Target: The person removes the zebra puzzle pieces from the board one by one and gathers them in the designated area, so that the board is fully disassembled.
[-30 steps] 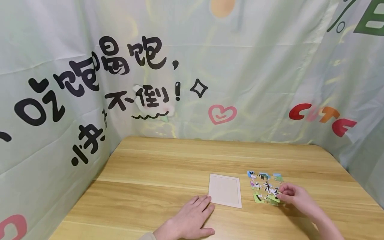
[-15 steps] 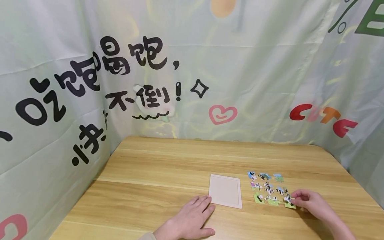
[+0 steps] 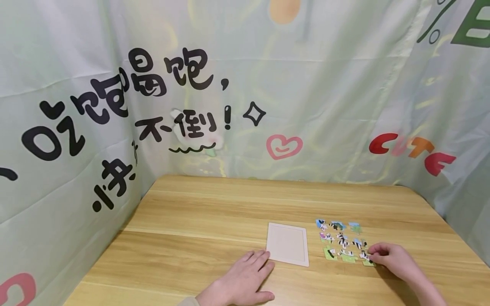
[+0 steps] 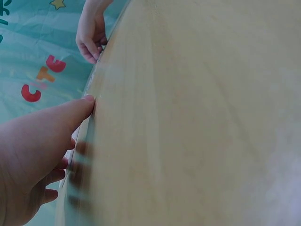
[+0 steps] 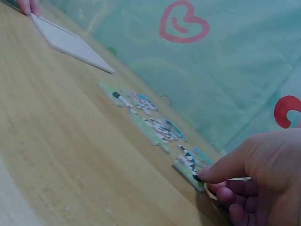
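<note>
My right hand (image 3: 396, 260) pinches a green jigsaw puzzle piece with black-and-white animal print (image 5: 186, 170) at the near right corner of a group of pieces. In the right wrist view the thumb lies on the piece's edge and the other fingers are curled beneath. The other puzzle pieces (image 3: 342, 240) lie picture side up in loose rows, small gaps between them. Flat on the table, my left hand (image 3: 243, 278) has its fingers straight, fingertips at the near left corner of a pale puzzle tray (image 3: 306, 250). The tray shows a bare recessed middle.
The wooden table (image 3: 191, 238) reaches back to a printed cloth (image 3: 329, 97) that hangs behind and along both sides. The tray lies between my left hand and the puzzle pieces.
My right hand has carried the corner piece rightward off the neighbouring pieces and down to the table, then slid it slightly left toward the near row. My left hand has stayed still.
</note>
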`<state>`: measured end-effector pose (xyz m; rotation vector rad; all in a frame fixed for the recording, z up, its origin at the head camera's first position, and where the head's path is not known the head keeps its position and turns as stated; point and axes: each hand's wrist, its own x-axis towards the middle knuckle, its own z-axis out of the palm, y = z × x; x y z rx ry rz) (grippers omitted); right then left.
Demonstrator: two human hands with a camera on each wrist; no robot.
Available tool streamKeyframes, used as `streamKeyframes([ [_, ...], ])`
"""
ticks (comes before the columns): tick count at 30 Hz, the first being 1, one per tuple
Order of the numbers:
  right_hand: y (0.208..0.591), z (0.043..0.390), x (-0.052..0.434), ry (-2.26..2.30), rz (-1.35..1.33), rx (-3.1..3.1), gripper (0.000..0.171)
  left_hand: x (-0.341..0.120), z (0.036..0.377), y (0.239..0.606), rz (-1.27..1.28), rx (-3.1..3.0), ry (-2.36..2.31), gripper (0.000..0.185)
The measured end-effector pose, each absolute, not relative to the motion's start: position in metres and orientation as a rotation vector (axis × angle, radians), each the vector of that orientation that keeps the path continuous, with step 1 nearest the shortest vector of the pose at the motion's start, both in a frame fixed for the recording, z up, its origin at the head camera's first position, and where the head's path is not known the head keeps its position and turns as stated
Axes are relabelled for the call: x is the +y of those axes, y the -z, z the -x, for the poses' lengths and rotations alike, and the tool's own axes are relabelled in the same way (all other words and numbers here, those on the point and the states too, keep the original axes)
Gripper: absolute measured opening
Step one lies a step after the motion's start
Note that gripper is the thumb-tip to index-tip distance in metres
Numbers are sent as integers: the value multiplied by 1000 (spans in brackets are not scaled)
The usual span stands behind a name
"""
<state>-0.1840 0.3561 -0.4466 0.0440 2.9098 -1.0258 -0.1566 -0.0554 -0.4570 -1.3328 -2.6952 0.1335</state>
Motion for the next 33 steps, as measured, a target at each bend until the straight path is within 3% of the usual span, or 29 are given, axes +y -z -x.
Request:
streamKeyframes([
  [4, 448, 184, 355, 953, -7, 2967, 14, -56, 157, 457, 1336, -2700, -128, 69],
  [11, 448, 185, 354, 924, 28, 2961, 28, -57, 158, 456, 1330, -2707, -123, 69],
  [19, 449, 183, 353, 910, 6, 2966, 30, -57, 156, 457, 1331, -2727, -110, 71],
  [33, 435, 185, 350, 1225, -66, 2814, 35, -60, 157, 457, 1303, -2726, -42, 69],
])
